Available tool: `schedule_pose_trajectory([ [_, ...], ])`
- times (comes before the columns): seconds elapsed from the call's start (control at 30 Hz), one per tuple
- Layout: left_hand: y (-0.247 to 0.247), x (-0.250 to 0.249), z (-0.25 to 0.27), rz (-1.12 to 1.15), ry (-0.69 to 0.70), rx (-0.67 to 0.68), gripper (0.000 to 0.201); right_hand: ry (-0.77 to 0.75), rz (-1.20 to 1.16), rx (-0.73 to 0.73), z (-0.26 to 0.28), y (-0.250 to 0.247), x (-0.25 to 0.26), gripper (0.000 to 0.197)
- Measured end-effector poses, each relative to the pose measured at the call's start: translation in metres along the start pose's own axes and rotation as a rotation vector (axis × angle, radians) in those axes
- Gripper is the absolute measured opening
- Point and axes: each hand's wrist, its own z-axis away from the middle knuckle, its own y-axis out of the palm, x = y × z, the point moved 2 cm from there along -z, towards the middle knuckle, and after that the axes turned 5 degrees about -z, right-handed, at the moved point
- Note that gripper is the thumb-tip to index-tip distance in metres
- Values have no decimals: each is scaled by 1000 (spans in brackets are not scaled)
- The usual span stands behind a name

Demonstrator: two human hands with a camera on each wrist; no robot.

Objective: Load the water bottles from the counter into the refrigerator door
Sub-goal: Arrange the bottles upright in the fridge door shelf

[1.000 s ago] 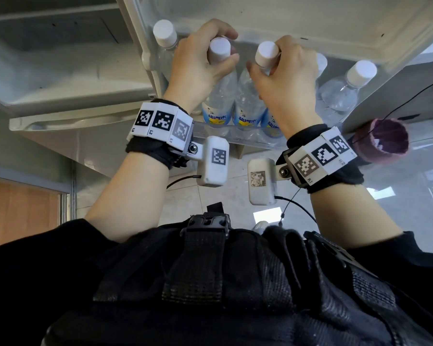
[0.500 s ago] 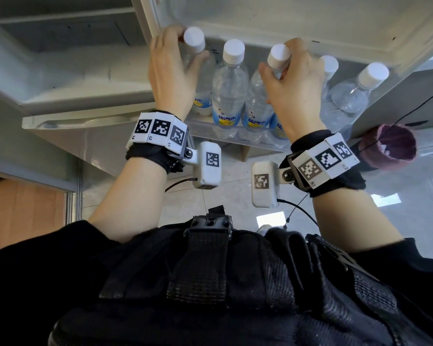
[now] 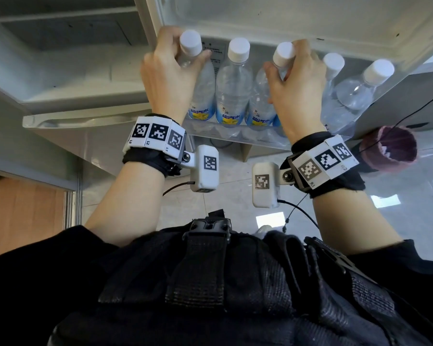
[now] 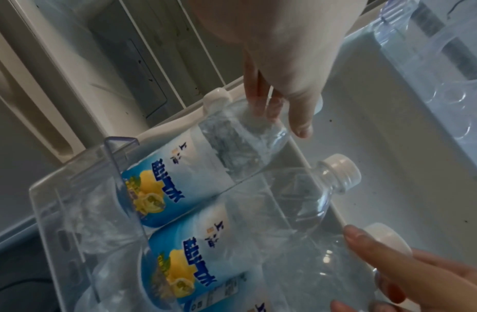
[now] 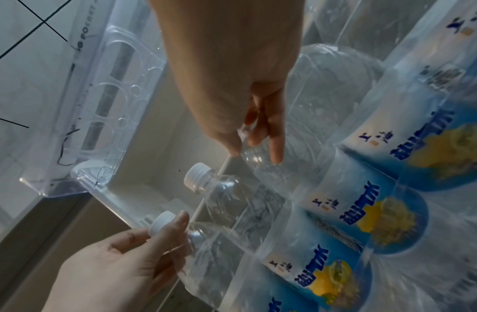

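the bottles (image 5: 363, 213) in my fridge door shelf (image 4: 72, 202) wear blue labels with chinese characters, 上海 over larger ones. the clear egg tray (image 5: 98, 101) above them reads "pocket".

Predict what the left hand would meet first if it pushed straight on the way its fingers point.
Probably the fridge door's inner wall behind the bottle that the left hand grips; depth is unclear.

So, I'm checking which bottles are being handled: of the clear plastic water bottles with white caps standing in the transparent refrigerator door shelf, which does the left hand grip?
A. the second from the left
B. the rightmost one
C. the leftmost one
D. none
C: the left hand curls round the neck of the leftmost bottle on the door shelf, in the head view.
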Motion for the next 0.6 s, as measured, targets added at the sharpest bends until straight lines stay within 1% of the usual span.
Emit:
schedule_pose_trajectory([
  [0.07,2,1,1,4,-1,17,46,1,3,-9,0,0,-1,38],
  [0.2,4,1,4,8,10,6,45,2,15,-20,-2,0,-3,38],
  [0.37,9,2,3,-31,16,41,41,-4,2,-2,-5,-1,-3,38],
  [0.43,10,1,4,-59,20,31,40,-11,-12,5,-5,-4,-4,38],
  [0.53,13,-6,5,-109,2,22,40,-36,-103,-4,-3,-10,-3,38],
  [0.6,15,-13,9,-135,-20,-4,46,-55,-161,-18,0,-15,-2,37],
])
